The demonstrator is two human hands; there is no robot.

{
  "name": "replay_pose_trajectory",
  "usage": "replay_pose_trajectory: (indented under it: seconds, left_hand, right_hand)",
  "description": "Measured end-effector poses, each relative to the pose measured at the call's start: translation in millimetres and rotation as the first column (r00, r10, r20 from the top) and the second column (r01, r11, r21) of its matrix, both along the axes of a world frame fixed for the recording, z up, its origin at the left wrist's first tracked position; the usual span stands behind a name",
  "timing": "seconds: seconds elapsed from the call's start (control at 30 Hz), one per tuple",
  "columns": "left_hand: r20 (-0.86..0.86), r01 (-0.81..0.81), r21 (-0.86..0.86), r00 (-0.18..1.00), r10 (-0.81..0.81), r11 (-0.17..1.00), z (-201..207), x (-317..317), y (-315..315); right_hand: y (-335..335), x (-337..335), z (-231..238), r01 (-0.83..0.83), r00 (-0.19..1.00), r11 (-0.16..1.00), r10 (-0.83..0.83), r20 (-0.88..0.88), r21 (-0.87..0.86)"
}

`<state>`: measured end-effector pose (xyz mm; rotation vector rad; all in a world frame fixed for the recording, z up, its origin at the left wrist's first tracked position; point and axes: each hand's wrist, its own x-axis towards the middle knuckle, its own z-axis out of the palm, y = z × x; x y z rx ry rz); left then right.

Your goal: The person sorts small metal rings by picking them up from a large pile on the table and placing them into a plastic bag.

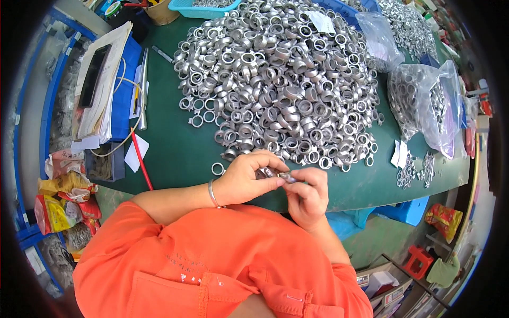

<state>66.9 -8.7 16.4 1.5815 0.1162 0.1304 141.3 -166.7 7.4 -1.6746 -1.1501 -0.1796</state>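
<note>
A big heap of grey metal rings, each with a small lug, spreads over the green tabletop. At its near edge my left hand is closed round a metal ring, partly hidden by the fingers. My right hand meets it from the right, thumb and fingers pinching a small metal piece against the ring's end. Exactly what shape that piece has is too small to tell. One loose ring lies just left of my left hand.
On the left stand a blue bin with papers and a phone, and a red stick. Clear plastic bags of metal parts sit at right, near small loose parts. A light-blue basket is at the back.
</note>
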Motion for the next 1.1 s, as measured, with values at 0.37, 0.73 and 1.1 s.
replay_pose_trajectory:
  seconds: [0.37, 0.73, 1.1]
  left_hand:
    - [-0.189, -0.038, -0.916, 0.919, -0.345, 0.399, -13, 0, 19]
    - [-0.321, -0.028, -0.462, 0.937, -0.137, 0.886, 11, 12, 13]
    - [0.178, 0.001, 0.141, 0.984, -0.026, 0.99, 11, 2, 12]
  right_hand:
    - [8, 43, 9, 0.236, 0.972, 0.864, -0.199, 0.129, -0.445]
    - [9, 27, 10, -0.097, 0.835, 0.992, 0.039, -0.549, -0.077]
    - [8, 11, 12, -0.126, 0.598, 0.984, 0.176, -0.782, 0.125]
